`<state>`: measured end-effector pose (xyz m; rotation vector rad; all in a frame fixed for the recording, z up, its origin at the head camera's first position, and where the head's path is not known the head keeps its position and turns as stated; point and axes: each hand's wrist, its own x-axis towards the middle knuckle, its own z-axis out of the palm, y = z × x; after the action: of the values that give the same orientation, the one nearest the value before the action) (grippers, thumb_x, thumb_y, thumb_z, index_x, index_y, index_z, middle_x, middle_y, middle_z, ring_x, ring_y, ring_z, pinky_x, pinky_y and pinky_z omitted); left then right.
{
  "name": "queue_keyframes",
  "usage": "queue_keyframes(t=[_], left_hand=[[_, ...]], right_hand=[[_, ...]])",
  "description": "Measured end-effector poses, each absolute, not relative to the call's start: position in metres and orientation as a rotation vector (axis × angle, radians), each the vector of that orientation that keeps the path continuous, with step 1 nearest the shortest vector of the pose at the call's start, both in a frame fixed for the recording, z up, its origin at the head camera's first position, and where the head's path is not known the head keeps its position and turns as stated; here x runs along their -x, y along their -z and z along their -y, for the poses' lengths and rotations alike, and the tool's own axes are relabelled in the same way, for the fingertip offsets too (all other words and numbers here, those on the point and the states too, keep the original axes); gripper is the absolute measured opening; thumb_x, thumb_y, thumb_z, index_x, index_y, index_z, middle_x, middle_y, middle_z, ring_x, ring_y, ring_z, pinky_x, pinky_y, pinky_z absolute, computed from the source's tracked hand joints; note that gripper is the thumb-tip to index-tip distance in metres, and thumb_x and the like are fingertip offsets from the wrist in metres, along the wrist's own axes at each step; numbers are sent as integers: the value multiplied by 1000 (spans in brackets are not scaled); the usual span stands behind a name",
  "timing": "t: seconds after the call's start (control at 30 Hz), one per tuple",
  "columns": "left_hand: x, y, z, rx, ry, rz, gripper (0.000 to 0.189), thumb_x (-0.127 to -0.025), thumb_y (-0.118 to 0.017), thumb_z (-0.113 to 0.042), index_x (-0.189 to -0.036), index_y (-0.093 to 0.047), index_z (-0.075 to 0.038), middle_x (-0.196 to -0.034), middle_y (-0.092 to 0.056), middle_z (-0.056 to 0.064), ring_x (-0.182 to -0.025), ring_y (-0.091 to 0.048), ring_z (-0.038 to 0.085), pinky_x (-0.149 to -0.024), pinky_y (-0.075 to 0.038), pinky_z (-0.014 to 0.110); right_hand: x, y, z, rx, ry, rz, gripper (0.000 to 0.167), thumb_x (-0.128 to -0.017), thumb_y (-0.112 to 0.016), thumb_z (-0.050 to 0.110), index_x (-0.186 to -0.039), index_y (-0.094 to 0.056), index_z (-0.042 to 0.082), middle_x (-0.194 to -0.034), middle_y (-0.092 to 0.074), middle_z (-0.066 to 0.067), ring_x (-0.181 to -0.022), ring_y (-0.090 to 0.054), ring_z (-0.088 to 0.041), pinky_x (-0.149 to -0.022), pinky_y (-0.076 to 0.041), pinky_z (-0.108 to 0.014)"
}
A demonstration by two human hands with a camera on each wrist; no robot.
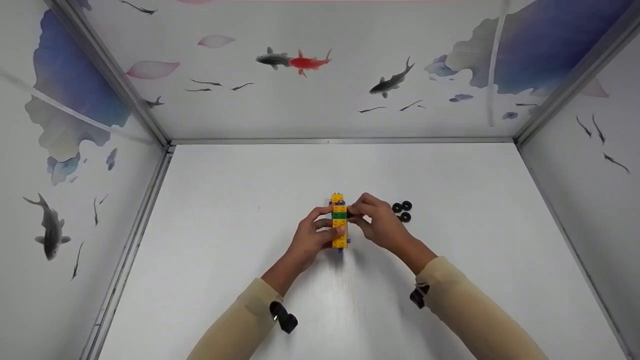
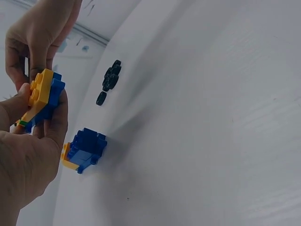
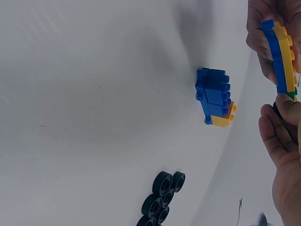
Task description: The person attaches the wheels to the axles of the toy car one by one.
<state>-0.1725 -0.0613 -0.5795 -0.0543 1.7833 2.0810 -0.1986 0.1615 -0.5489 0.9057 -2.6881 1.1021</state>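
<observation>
My left hand grips a long toy-brick build, its studded top yellow with a green band. Blue bricks show along the build's underside in both wrist views. At the build's right side, my right hand pinches a small black wheel close against it, next to the green part. Fingers hide most of this wheel, so whether it is fixed on cannot be told. A second build of blue and yellow bricks stands on the table, just beyond the held one.
Several loose black wheels lie on the white table to the right, behind my right hand. Printed panels with fish enclose the table at the back and both sides. Black wrist devices sit on the sleeves.
</observation>
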Motion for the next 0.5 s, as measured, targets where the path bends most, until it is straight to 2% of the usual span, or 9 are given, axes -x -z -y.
queue_keyframes(t=[0.3,0.5], left_hand=[[172,579,59,40,-2089,-1819,65,-100,-84,-19,-157,-54,-25,-133,-72,15,-111,-78,25,-98,-68,39],[172,578,61,11,-2102,-1820,74,-101,-84,-19,-164,-47,-33,-132,-72,14,-109,-79,27,-94,-69,42]], right_hand=[[200,543,-167,-951,-1122,2664,31,-97,-80,-4,-127,-79,5,-116,-72,-11,-103,-79,-23,-94,-68,-35],[200,541,-173,-950,-1090,2698,37,-98,-82,2,-134,-78,8,-123,-74,-15,-106,-78,-30,-93,-69,-45]])
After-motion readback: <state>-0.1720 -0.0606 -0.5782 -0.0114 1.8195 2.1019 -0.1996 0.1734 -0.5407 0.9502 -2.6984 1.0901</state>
